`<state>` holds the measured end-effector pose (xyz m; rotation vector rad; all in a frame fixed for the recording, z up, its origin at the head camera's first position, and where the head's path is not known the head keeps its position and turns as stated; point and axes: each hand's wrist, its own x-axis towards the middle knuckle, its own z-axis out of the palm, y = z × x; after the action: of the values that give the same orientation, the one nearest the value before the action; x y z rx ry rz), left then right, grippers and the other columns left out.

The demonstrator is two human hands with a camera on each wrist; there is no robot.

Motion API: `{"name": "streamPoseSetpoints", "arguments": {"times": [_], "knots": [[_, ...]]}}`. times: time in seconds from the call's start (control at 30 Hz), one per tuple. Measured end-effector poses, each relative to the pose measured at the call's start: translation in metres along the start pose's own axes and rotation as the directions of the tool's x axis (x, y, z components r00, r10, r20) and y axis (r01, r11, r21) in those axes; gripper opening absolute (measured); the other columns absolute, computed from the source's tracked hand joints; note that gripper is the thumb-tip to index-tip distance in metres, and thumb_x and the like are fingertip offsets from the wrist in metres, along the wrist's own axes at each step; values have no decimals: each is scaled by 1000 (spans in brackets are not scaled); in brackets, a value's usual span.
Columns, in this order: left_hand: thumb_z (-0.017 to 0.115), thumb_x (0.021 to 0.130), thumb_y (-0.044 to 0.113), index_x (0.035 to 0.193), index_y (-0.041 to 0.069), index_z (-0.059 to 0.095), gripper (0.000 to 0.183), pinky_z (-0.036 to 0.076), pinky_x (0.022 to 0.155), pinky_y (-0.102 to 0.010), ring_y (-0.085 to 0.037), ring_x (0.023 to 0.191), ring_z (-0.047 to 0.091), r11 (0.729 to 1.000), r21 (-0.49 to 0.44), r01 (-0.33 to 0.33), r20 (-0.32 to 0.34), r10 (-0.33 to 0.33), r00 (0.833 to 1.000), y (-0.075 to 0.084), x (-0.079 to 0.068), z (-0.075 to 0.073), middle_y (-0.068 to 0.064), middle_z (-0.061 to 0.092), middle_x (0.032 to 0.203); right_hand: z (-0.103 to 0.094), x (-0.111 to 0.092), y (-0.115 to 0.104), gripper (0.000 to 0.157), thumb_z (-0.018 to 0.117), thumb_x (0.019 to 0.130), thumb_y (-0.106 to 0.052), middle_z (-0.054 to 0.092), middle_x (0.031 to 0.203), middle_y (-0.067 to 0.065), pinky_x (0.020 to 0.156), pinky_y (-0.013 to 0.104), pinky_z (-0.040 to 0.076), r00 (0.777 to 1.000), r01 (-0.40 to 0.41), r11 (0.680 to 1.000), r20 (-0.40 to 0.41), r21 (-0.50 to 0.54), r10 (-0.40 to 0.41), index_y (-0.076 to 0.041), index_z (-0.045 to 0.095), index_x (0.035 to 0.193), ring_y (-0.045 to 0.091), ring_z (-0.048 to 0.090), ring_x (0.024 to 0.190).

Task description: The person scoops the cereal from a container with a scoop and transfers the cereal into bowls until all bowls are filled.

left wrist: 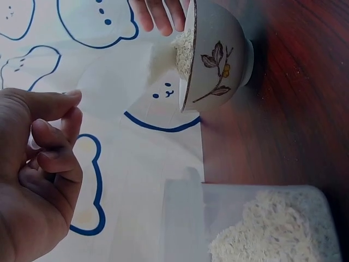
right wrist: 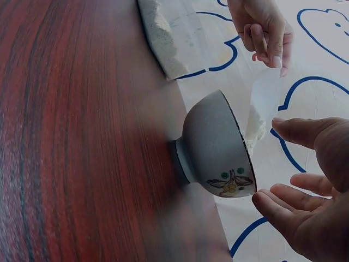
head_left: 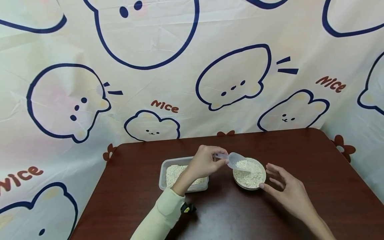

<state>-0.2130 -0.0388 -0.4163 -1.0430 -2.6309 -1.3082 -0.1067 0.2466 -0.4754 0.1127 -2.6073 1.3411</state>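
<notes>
Transfer of grain by scoop. The left hand [head_left: 204,163] pinches a clear plastic scoop [head_left: 235,160] tilted over the ceramic bowl [head_left: 249,173], right of the plastic container [head_left: 183,174]. The right hand [head_left: 288,191], fingers spread and holding nothing, touches the bowl's near rim. Judged next: finish emptying with a steady tilt.

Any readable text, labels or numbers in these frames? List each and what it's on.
"Nice" on the cloth backdrop, left of centre.
"Nice" on the backdrop, upper right.
"Nice" on the backdrop, lower left, first letter cut off by the frame edge.
Bowl: a plant picture only, no words.
Scoop and plastic box: no print visible.
</notes>
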Motion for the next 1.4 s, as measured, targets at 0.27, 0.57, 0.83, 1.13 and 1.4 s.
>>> {"name": "streamPoseSetpoints", "arguments": {"times": [0.27, 0.57, 0.83, 1.13, 1.4], "knots": [[83, 94, 10, 102, 6, 81, 9, 40, 54, -17, -2, 55, 46, 999, 35, -3, 37, 1, 999, 1, 1, 5, -4, 78, 86, 1, -1, 0, 71, 91, 89, -29, 68, 144, 17, 91, 9, 55, 1000, 11, 1000, 0, 4, -11, -5, 59, 148, -22, 57, 114], [81, 95, 10, 104, 6, 82, 10, 38, 54, -15, -1, 53, 43, 997, 75, -28, 74, 22, 997, 3, 1, 7, -4, 79, 90, 1, -2, -1, 71, 91, 88, -28, 67, 144, 18, 90, 9, 55, 1000, 9, 1000, 4, 7, -9, -3, 59, 147, -22, 55, 115], [82, 94, 7, 103, 5, 81, 10, 37, 54, -14, -9, 54, 47, 988, 109, -108, 47, 103, 994, 4, 0, 0, -5, 78, 89, 3, -2, 5, 74, 92, 87, -28, 67, 144, 20, 89, 13, 58, 1000, -8, 999, 28, -32, 9, -3, 59, 148, 20, 73, 121], [82, 93, 8, 104, 6, 81, 11, 38, 56, -14, 0, 57, 43, 976, 148, -158, 35, 155, 987, 12, -1, -10, -3, 78, 89, 6, -2, 10, 75, 93, 86, -28, 68, 142, 20, 89, 19, 60, 999, -4, 999, 42, -38, 6, -3, 58, 148, 14, 73, 119], [82, 94, 8, 106, 5, 81, 13, 42, 57, -15, -2, 59, 46, 974, 154, -165, 29, 162, 986, 15, -2, -18, -4, 80, 93, 4, -1, 9, 76, 93, 86, -27, 67, 143, 20, 89, 15, 59, 999, 3, 1000, 53, -29, -1, -3, 58, 149, 28, 72, 122]]}}
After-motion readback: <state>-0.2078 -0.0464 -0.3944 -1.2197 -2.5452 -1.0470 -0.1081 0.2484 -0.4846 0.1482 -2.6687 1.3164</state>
